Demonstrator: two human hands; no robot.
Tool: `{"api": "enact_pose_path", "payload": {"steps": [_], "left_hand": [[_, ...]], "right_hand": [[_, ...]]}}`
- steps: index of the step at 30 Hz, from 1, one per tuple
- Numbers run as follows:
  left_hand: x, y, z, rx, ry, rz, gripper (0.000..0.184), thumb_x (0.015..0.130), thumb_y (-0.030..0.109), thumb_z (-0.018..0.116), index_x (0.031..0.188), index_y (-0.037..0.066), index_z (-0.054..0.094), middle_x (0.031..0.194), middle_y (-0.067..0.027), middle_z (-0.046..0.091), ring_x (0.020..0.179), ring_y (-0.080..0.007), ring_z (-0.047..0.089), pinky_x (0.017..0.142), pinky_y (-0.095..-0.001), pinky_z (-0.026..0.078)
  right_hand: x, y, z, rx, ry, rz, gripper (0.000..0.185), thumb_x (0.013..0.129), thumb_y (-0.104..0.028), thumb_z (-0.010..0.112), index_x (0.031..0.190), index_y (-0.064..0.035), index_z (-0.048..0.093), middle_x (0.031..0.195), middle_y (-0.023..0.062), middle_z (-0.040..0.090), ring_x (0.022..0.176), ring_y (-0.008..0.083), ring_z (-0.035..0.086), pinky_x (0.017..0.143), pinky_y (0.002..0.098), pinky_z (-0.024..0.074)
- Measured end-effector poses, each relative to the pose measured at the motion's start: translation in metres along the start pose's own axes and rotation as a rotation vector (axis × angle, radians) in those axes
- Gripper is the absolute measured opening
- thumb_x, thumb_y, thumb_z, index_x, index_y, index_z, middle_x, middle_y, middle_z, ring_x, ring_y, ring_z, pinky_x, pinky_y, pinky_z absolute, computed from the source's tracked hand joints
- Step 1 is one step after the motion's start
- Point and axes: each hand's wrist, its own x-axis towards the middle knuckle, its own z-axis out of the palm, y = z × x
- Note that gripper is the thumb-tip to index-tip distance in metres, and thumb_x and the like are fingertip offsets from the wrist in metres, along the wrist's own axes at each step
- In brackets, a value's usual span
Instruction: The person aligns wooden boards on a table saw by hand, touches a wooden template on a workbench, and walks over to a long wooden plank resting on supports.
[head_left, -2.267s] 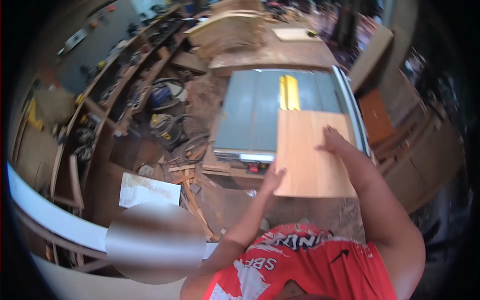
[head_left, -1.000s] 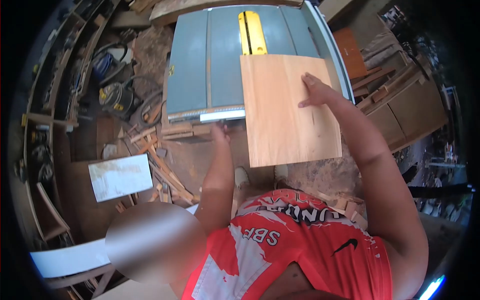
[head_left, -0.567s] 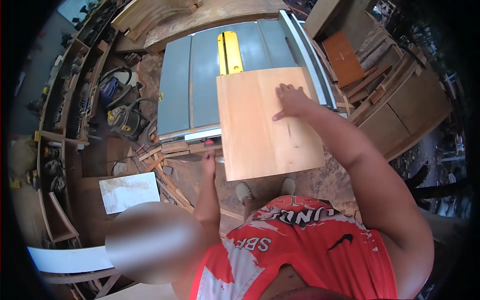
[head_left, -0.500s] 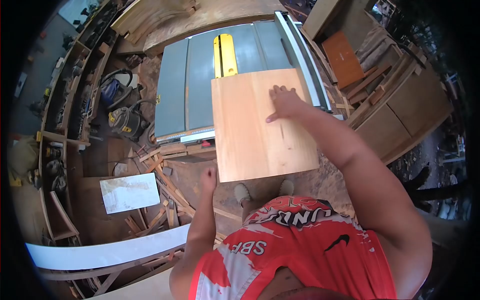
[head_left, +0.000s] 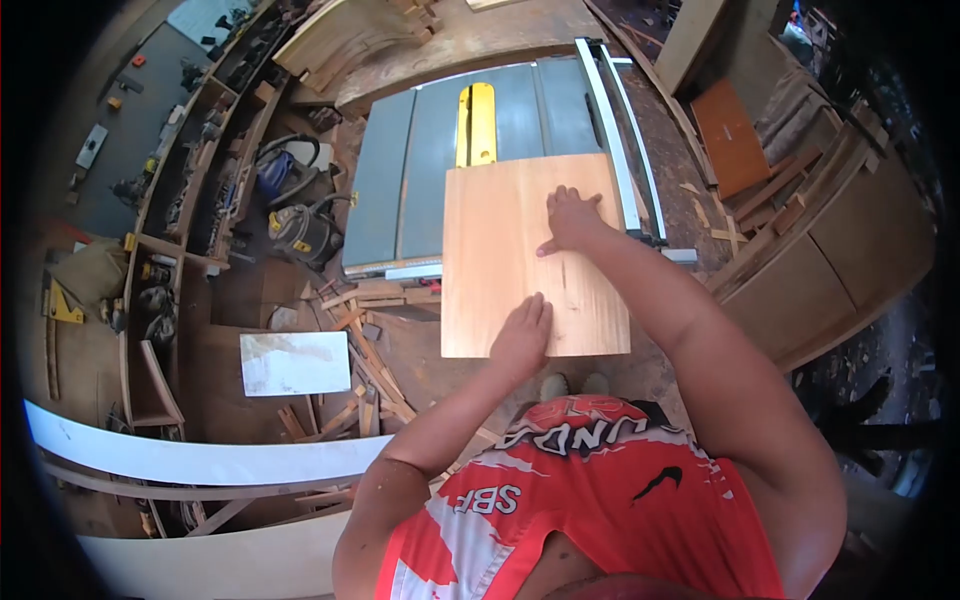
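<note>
Your left hand (head_left: 523, 333) rests flat over the near edge of the board (head_left: 495, 235), its grip unclenched. Farther up, your right hand (head_left: 575, 221) presses open, fingers spread. The board lies on the table (head_left: 429, 150), overhanging toward you, beside the rail (head_left: 613, 150); the yellow plate (head_left: 483, 125) shows beyond.

The count recorded one left hand (head_left: 522, 335) and one right hand (head_left: 575, 220), two shoes (head_left: 596, 384), and one red jersey (head_left: 590, 510). Also tallied were one pale wooden panel (head_left: 500, 245), one blue-grey saw table (head_left: 378, 195), one yellow insert (head_left: 483, 120), one reddish-brown board (head_left: 729, 138), one stained white board (head_left: 295, 364) and one long white strip (head_left: 210, 455). The wood scraps (head_left: 375, 365) numbered several; overlap prevented an exact figure.
</note>
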Motion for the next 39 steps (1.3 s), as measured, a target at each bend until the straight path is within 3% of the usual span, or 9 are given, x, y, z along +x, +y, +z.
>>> {"api": "enact_pose_path", "payload": {"steps": [3, 10, 12, 15, 19, 25, 27, 33, 39], "left_hand": [[0.007, -0.009, 0.002, -0.023, -0.041, 0.047, 0.088, 0.056, 0.023, 0.079, 0.128, -0.009, 0.04, 0.135, -0.0271, 0.039, 0.126, -0.0354, 0.039, 0.108, -0.037, 0.032], [0.037, -0.029, 0.0, -0.026, -0.069, 0.041, 0.082, 0.059, 0.02, 0.077, 0.128, -0.007, 0.041, 0.136, -0.0262, 0.039, 0.129, -0.0347, 0.037, 0.105, -0.0363, 0.037], [0.043, -0.033, -0.002, -0.063, -0.108, 0.017, 0.08, 0.059, 0.017, 0.077, 0.128, -0.006, 0.041, 0.137, -0.0258, 0.038, 0.13, -0.0337, 0.037, 0.102, -0.0364, 0.041], [0.055, -0.042, 0.01, -0.056, -0.057, 0.016, 0.08, 0.06, 0.015, 0.076, 0.129, -0.006, 0.041, 0.137, -0.026, 0.038, 0.129, -0.0338, 0.039, 0.1, -0.037, 0.042], [0.065, -0.045, 0.007, -0.054, -0.049, -0.008, 0.077, 0.061, 0.014, 0.075, 0.127, -0.007, 0.042, 0.136, -0.0262, 0.039, 0.129, -0.0345, 0.04, 0.1, -0.0373, 0.042], [0.09, -0.062, 0.021, -0.016, -0.009, 0.007, 0.076, 0.062, 0.013, 0.074, 0.127, -0.007, 0.04, 0.137, -0.0267, 0.037, 0.129, -0.0352, 0.039, 0.102, -0.0372, 0.041], [0.098, -0.064, 0.013, -0.002, -0.082, -0.01, 0.079, 0.061, 0.013, 0.075, 0.128, -0.008, 0.039, 0.139, -0.0271, 0.036, 0.129, -0.0357, 0.038, 0.102, -0.0375, 0.04], [0.12, -0.067, -0.016, 0.003, -0.204, -0.012, 0.082, 0.06, 0.013, 0.077, 0.129, -0.008, 0.038, 0.14, -0.0284, 0.033, 0.129, -0.0365, 0.038, 0.104, -0.0369, 0.039], [0.145, -0.076, -0.016, 0.092, -0.231, -0.013, 0.078, 0.063, 0.014, 0.076, 0.128, -0.011, 0.039, 0.139, -0.0294, 0.034, 0.13, -0.0364, 0.036, 0.101, -0.0358, 0.043]], "right_hand": [[0.002, 0.001, 0.001, -0.01, -0.044, 0.038, 0.113, 0.064, -0.067, 0.068, 0.141, 0.0034, 0.025, 0.148, 0.0179, 0.022, 0.134, 0.0318, 0.027, 0.097, 0.0682, 0.03], [0.026, 0.012, -0.003, -0.036, 0.026, 0.062, 0.106, 0.066, -0.069, 0.064, 0.139, 0.0007, 0.033, 0.146, 0.0142, 0.027, 0.134, 0.0266, 0.028, 0.098, 0.0678, 0.0294], [0.033, 0.014, -0.013, 0.004, -0.1, 0.078, 0.114, 0.063, -0.067, 0.069, 0.142, 0.0018, 0.023, 0.152, 0.0152, 0.017, 0.139, 0.0262, 0.021, 0.101, 0.067, 0.0262], [0.046, 0.021, -0.008, -0.006, -0.03, 0.069, 0.105, 0.065, -0.067, 0.068, 0.139, -0.0009, 0.034, 0.145, 0.014, 0.028, 0.136, 0.0258, 0.027, 0.1, 0.0667, 0.0275], [0.058, 0.03, -0.011, -0.007, -0.035, 0.033, 0.104, 0.064, -0.066, 0.069, 0.139, -0.0011, 0.035, 0.144, 0.0142, 0.029, 0.135, 0.0267, 0.027, 0.101, 0.0656, 0.0271], [0.063, 0.04, -0.015, 0.016, -0.077, 0.024, 0.108, 0.061, -0.066, 0.072, 0.135, 0.004, 0.037, 0.141, 0.0181, 0.033, 0.134, 0.0304, 0.029, 0.102, 0.0635, 0.0275], [0.055, 0.043, -0.02, 0.019, -0.177, 0.035, 0.118, 0.058, -0.067, 0.073, 0.14, 0.0041, 0.027, 0.149, 0.0199, 0.021, 0.138, 0.0313, 0.021, 0.105, 0.0588, 0.0255], [0.017, 0.036, -0.015, -0.054, -0.202, -0.022, 0.124, 0.05, -0.068, 0.076, 0.136, 0.0078, 0.03, 0.137, 0.0275, 0.032, 0.13, 0.0395, 0.032, 0.105, 0.0546, 0.0283], [-0.022, 0.029, 0.011, 0.009, -0.131, -0.133, 0.127, 0.046, -0.066, 0.079, 0.137, 0.0076, 0.028, 0.138, 0.034, 0.027, 0.13, 0.0456, 0.029, 0.102, 0.0513, 0.0345]]}}
